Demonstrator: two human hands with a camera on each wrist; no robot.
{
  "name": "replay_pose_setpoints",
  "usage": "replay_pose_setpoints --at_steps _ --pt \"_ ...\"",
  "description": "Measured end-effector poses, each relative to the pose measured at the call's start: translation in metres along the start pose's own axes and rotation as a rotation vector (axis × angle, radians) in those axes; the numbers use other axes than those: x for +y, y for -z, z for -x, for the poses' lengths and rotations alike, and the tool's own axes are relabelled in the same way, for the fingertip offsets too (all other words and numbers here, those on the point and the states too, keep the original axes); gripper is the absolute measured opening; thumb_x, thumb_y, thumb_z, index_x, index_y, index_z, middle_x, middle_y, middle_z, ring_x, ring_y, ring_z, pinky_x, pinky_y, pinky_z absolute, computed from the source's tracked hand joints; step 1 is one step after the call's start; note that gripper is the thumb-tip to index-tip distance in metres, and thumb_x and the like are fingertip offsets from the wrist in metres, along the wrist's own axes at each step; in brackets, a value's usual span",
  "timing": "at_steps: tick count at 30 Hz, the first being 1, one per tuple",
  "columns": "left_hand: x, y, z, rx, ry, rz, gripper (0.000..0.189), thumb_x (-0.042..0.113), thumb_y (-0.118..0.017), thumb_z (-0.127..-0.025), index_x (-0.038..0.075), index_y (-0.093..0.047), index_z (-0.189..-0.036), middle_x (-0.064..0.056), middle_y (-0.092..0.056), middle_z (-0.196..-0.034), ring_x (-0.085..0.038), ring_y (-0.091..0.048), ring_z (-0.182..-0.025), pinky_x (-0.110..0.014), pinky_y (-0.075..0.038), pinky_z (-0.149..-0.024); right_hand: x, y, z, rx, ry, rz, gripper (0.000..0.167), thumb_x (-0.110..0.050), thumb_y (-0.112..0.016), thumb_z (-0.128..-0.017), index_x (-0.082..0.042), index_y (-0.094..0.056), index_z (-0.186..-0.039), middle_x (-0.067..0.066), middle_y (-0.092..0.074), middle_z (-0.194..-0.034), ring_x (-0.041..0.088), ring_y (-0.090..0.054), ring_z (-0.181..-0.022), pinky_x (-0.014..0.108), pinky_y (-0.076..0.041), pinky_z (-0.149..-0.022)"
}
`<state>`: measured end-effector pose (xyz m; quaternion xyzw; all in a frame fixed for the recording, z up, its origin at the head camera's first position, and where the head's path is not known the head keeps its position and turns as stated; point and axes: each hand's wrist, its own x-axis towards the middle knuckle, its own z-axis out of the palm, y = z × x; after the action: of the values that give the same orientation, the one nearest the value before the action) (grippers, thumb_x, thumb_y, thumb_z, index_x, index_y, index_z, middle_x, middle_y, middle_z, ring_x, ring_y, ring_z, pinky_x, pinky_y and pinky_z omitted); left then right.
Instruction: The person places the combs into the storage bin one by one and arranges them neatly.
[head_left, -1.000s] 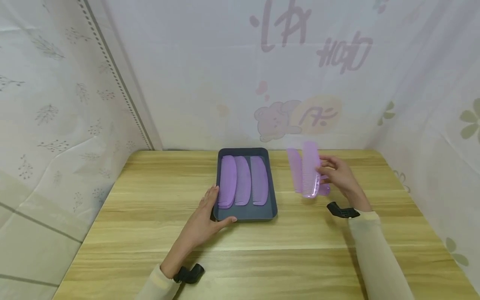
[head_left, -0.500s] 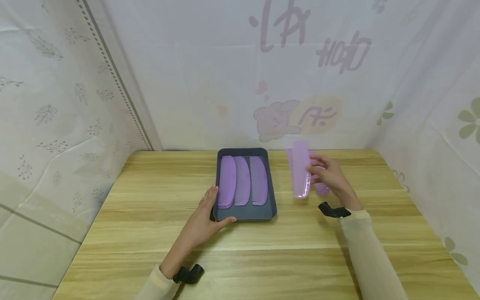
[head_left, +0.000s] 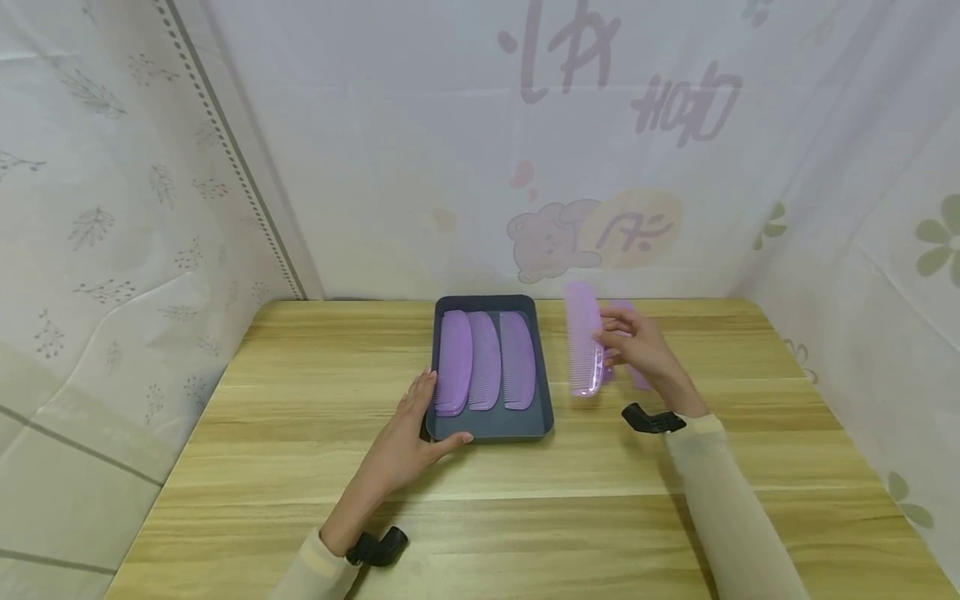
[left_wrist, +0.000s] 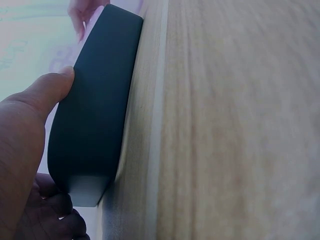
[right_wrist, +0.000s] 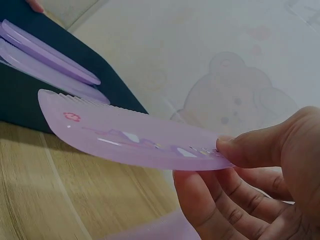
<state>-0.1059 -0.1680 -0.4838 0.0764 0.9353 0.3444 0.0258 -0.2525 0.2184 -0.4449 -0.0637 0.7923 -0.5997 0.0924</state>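
Observation:
My right hand pinches a translucent purple comb between thumb and fingers, above the table to the right of a dark grey tray. The right wrist view shows this comb's printed face, its far end pointing at the tray. Inside the tray, a left comb, a middle comb and a right comb lie side by side; the left one looks stacked on another. My left hand holds the tray's near left corner, thumb on the near rim and fingers along the left wall.
More purple comb shows on the table behind my right hand, partly hidden by it. The wooden table ends at a printed cloth backdrop just behind the tray.
My right hand has moved left toward the tray with the comb in its fingers. The left hand and the tray have stayed in place.

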Motion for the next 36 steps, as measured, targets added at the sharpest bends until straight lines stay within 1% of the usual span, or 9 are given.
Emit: replay_pose_setpoints --at_steps 4,8,13,16,20,24,29,32,36 --pt "0.001 0.0 0.0 -0.002 0.001 0.0 0.122 0.079 -0.067 -0.079 0.014 -0.011 -0.166 -0.005 -0.009 -0.175 -0.027 -0.01 -0.162 -0.052 -0.017 -0.131 -0.003 -0.005 -0.002 -0.018 -0.009 -0.001 0.055 -0.01 -0.067 -0.099 0.0 -0.047 -0.149 0.019 -0.063 -0.119 0.018 -0.071 -0.081 0.038 -0.067 -0.072" --pt "0.001 0.0 -0.001 -0.001 0.0 -0.001 0.122 0.079 -0.067 -0.079 0.015 -0.01 -0.166 -0.005 -0.008 -0.175 -0.027 -0.009 -0.162 -0.052 -0.016 -0.131 -0.007 -0.012 -0.005 -0.027 -0.013 -0.016 0.057 -0.01 -0.068 -0.098 -0.001 -0.045 -0.15 0.022 -0.062 -0.121 0.016 -0.072 -0.079 0.038 -0.067 -0.071" --pt "0.001 0.0 -0.002 -0.001 0.005 0.002 0.122 0.079 -0.067 -0.079 0.016 -0.009 -0.166 -0.004 -0.007 -0.175 -0.028 -0.009 -0.162 -0.054 -0.016 -0.131 -0.009 -0.02 -0.009 -0.037 -0.015 -0.019 0.056 -0.011 -0.069 -0.098 -0.002 -0.047 -0.149 0.018 -0.062 -0.117 0.019 -0.072 -0.079 0.036 -0.067 -0.067" --pt "0.001 0.0 -0.001 -0.002 0.008 0.004 0.123 0.079 -0.067 -0.079 0.016 -0.009 -0.166 -0.004 -0.007 -0.175 -0.028 -0.008 -0.162 -0.055 -0.017 -0.13 -0.01 -0.025 -0.01 -0.051 -0.012 -0.023 0.053 -0.01 -0.069 -0.097 -0.001 -0.049 -0.146 0.015 -0.063 -0.113 0.021 -0.072 -0.078 0.036 -0.067 -0.066" --pt "0.002 0.0 -0.001 -0.002 0.005 0.007 0.122 0.078 -0.068 -0.079 0.015 -0.01 -0.166 -0.003 -0.008 -0.175 -0.027 -0.008 -0.162 -0.054 -0.016 -0.131 -0.011 -0.031 -0.013 -0.068 -0.004 -0.031 0.049 -0.009 -0.068 -0.097 -0.001 -0.051 -0.143 0.016 -0.065 -0.109 0.02 -0.071 -0.074 0.038 -0.067 -0.066" --pt "0.001 0.001 0.0 -0.001 0.004 0.006 0.122 0.079 -0.068 -0.079 0.016 -0.009 -0.166 -0.004 -0.008 -0.175 -0.027 -0.008 -0.162 -0.053 -0.016 -0.131 -0.013 -0.039 -0.014 -0.084 0.005 -0.016 0.047 -0.009 -0.069 -0.098 -0.002 -0.053 -0.142 0.017 -0.065 -0.109 0.018 -0.07 -0.074 0.042 -0.067 -0.067" --pt "0.001 0.0 0.0 0.0 0.0 -0.001 0.123 0.079 -0.067 -0.079 0.015 -0.009 -0.166 -0.004 -0.008 -0.175 -0.028 -0.009 -0.162 -0.054 -0.016 -0.131 -0.015 -0.046 -0.017 -0.097 0.013 -0.015 0.047 -0.008 -0.068 -0.098 -0.001 -0.053 -0.142 0.017 -0.064 -0.109 0.018 -0.07 -0.079 0.038 -0.067 -0.066" --pt "0.001 0.0 -0.001 0.0 -0.005 -0.004 0.122 0.079 -0.066 -0.079 0.014 -0.01 -0.166 -0.004 -0.009 -0.175 -0.028 -0.009 -0.162 -0.053 -0.016 -0.131 -0.016 -0.051 -0.019 -0.094 -0.007 -0.024 0.047 -0.007 -0.068 -0.097 -0.002 -0.053 -0.142 0.016 -0.064 -0.109 0.019 -0.069 -0.081 0.037 -0.067 -0.066" --pt "0.001 0.0 -0.001 0.001 -0.002 -0.001 0.123 0.079 -0.067 -0.079 0.014 -0.011 -0.166 -0.004 -0.009 -0.175 -0.027 -0.009 -0.162 -0.054 -0.016 -0.131 -0.02 -0.057 -0.021 -0.092 -0.034 -0.006 0.049 -0.007 -0.068 -0.097 -0.003 -0.053 -0.143 0.016 -0.063 -0.112 0.02 -0.068 -0.081 0.036 -0.066 -0.064"
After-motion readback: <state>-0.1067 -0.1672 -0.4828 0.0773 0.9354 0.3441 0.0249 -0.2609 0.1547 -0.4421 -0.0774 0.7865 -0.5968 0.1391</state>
